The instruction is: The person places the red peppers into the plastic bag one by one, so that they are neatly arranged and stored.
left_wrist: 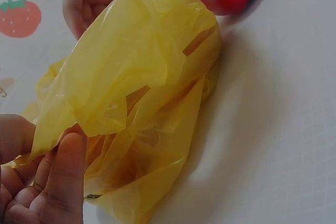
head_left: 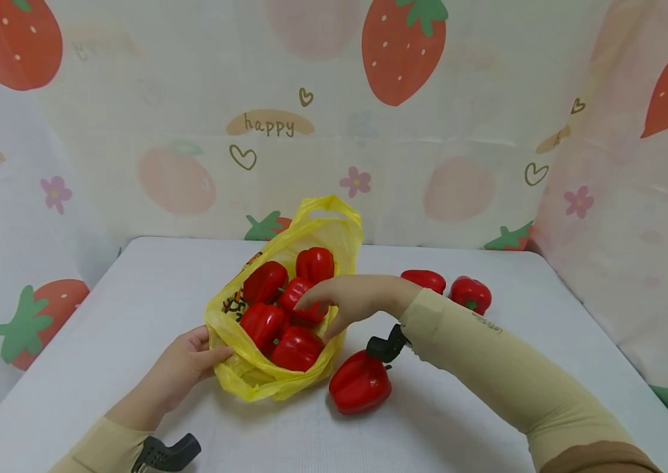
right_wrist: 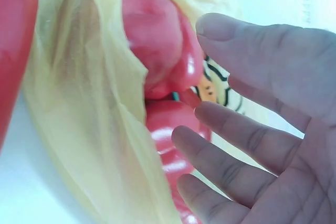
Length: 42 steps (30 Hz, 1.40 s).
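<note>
Glossy red bell peppers lie in and beside a crinkled yellow plastic bag on a white-covered table, within strawberry-printed fabric walls. The left hand pinches the bag's rim. The right-wrist view shows the right hand's fingers apart, partly hidden in the head view. Five peppers show inside, three outside.

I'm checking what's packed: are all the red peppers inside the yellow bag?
No: three red peppers are outside the yellow bag in the head view.
</note>
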Available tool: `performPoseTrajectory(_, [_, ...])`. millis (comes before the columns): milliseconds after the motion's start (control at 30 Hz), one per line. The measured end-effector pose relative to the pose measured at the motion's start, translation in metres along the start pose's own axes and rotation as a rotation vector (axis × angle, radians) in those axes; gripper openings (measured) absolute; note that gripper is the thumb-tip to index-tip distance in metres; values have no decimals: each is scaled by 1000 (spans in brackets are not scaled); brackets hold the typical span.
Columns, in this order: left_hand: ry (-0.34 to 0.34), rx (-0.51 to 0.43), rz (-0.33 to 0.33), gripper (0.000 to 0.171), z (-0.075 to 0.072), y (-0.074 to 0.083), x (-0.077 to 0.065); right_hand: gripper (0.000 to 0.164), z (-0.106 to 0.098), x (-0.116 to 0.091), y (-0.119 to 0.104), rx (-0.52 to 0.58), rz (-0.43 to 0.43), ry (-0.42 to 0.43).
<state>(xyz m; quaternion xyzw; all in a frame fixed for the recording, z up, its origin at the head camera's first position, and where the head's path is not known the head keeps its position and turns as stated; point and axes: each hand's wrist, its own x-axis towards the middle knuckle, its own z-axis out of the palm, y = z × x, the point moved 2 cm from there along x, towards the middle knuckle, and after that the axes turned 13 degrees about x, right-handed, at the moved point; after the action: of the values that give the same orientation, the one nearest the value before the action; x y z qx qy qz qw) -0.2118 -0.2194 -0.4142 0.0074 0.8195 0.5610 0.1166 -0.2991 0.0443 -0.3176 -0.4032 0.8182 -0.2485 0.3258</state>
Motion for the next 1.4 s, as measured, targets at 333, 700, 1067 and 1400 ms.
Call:
performPoseTrajectory(333, [-7,-5,2,54,1,2,0,51,-11,-22,6,55,-39,51])
performPoseTrajectory(700, [-8,-10,-2,55,1,2,1,52,-13,-50,22,137,48,113])
performPoseTrajectory(1067, [-11,-3,-14,56,1,4,2,54,-2,-72,43,219,43,138])
performPoseTrajectory(1400, [-9,7,-33,58,3,4,1,57,28,-70,61,365,0,56])
